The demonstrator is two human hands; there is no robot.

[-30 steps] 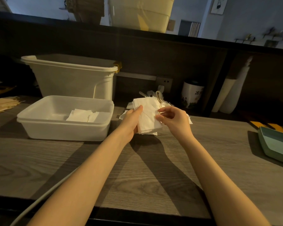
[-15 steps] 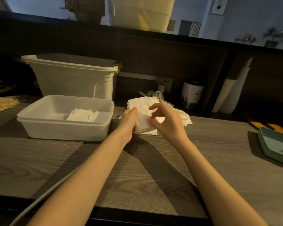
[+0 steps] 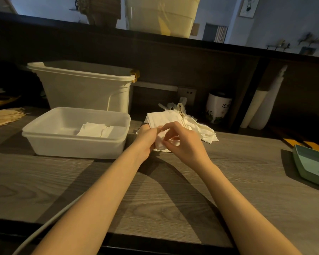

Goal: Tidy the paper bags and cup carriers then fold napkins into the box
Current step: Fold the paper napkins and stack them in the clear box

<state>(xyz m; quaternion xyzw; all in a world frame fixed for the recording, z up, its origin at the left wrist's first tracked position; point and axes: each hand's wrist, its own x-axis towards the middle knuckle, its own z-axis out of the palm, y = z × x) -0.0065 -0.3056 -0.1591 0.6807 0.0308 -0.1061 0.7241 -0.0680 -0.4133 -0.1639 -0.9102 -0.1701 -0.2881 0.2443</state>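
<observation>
Hands meet over a grey wood-grain worktop (image 3: pixel 155 190): left hand (image 3: pixel 145 139) and right hand (image 3: pixel 182 142) both pinch one white napkin (image 3: pixel 159 144), beside the loose pile (image 3: pixel 166 117). The white box (image 3: pixel 72 144), left, holds folded napkins (image 3: pixel 95 129). Folding well likely means aligning edges, then creasing firmly.

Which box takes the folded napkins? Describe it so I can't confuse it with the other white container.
Start at the grey wood-grain counter, left of the left hand. Two white plastic containers sit there: the tall bin at the back and the shallow box in front of it. The target is the shallow box: low, rectangular and open-topped, with folded napkins already lying inside.
</observation>
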